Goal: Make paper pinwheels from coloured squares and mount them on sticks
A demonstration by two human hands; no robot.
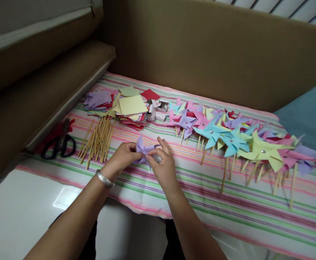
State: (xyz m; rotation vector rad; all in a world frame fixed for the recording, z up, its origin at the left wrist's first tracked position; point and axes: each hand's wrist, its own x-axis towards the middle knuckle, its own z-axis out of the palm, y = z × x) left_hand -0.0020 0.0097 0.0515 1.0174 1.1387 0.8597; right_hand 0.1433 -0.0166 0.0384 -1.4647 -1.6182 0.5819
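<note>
A small purple paper piece (142, 147), partly folded into pinwheel blades, is held between both hands above the striped cloth (190, 191). My left hand (122, 157), with a silver bracelet on the wrist, pinches its left side. My right hand (162, 162) pinches its right side with thumb and forefinger. Just left of my hands lies a bundle of wooden sticks (97, 139). Behind them is a stack of coloured paper squares (131, 106).
A long row of finished paper pinwheels (236, 139) on sticks runs to the right. Black-handled scissors (58, 143) lie at the left by the brown sofa cushion (33, 101). Small white boxes (158, 108) sit mid-back. A blue cushion (310, 115) is at right.
</note>
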